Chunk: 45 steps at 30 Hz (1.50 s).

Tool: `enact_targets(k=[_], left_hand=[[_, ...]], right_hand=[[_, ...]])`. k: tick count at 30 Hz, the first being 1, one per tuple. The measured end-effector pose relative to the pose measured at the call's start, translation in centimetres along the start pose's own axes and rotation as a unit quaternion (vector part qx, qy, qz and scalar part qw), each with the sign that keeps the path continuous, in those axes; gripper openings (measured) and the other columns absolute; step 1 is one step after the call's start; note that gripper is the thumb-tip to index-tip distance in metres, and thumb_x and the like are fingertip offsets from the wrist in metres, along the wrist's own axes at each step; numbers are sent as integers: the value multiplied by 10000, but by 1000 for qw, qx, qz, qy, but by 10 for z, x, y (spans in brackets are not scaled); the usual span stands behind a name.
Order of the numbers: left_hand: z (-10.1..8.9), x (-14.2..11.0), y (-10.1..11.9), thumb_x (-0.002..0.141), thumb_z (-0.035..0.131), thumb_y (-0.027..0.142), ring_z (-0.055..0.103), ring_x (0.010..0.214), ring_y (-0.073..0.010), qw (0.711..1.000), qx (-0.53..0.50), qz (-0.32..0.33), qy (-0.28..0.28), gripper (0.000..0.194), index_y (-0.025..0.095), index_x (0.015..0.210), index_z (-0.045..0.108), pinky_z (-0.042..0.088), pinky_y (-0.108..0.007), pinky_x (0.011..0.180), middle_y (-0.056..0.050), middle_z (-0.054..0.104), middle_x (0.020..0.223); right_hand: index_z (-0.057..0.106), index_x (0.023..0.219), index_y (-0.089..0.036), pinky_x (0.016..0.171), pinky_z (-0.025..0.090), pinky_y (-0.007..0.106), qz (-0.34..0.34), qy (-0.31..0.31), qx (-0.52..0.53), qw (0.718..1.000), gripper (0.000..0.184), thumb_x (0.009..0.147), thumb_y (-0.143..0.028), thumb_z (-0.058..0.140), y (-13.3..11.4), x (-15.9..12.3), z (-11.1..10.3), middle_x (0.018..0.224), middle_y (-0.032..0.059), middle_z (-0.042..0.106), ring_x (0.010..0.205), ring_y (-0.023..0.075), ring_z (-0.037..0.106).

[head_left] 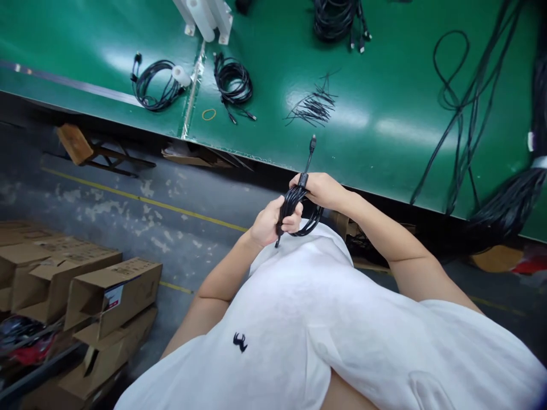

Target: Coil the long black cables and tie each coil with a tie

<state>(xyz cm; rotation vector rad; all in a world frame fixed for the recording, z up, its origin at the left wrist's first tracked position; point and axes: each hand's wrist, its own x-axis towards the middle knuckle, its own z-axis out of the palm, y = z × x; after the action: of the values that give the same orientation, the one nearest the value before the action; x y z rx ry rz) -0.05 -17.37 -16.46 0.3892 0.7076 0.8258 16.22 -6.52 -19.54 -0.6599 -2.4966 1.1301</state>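
Observation:
A coiled black cable [294,208] is gripped in both hands just above my white shirt. My left hand [269,222] is closed around the lower part of the bundle. My right hand [320,189] is closed over its top, and one plug end [312,143] sticks out toward the green table [384,131]. A thin black piece pokes out below my left hand; I cannot make out what it is.
On the green table lie two coiled black cables [156,85] [233,82], a yellow rubber band [209,114], a pile of black ties [314,106], another cable bundle [335,20] and loose long cables [465,108]. Cardboard boxes [85,296] stand on the floor at left.

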Motion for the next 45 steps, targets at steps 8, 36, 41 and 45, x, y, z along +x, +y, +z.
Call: enact_targets(k=[8,36,41,45], left_hand=[[-2,22,26,864,632,451,504,702,-124,969,246,-30,22,321,157,985,586,428,-273,680,-7,547,758],[23,70,13,987,366,468,434,570,-118,880,265,-28,393,320,204,980,547,364,-246,573,32,460,654],[5,82,9,995,346,455,438,546,-105,837,325,-16,439,330,193,933,537,364,-236,565,38,456,635],[4,91,7,962,404,521,364,513,-91,867,236,-5,438,371,182,925,549,309,-222,499,48,403,620]], right_hand=[[644,939,-155,801,446,279,18,-15,143,989,233,849,-120,431,30,6,-15,941,60,671,862,162,605],[629,954,-185,899,478,362,236,-48,193,951,311,948,-467,496,219,59,-56,963,64,621,975,196,591],[560,949,-179,916,468,407,254,89,-68,961,202,978,-348,452,326,63,-39,1009,83,545,1025,207,562],[528,840,-183,881,462,360,258,97,-100,956,160,948,-299,505,328,60,-44,959,85,550,922,174,544]])
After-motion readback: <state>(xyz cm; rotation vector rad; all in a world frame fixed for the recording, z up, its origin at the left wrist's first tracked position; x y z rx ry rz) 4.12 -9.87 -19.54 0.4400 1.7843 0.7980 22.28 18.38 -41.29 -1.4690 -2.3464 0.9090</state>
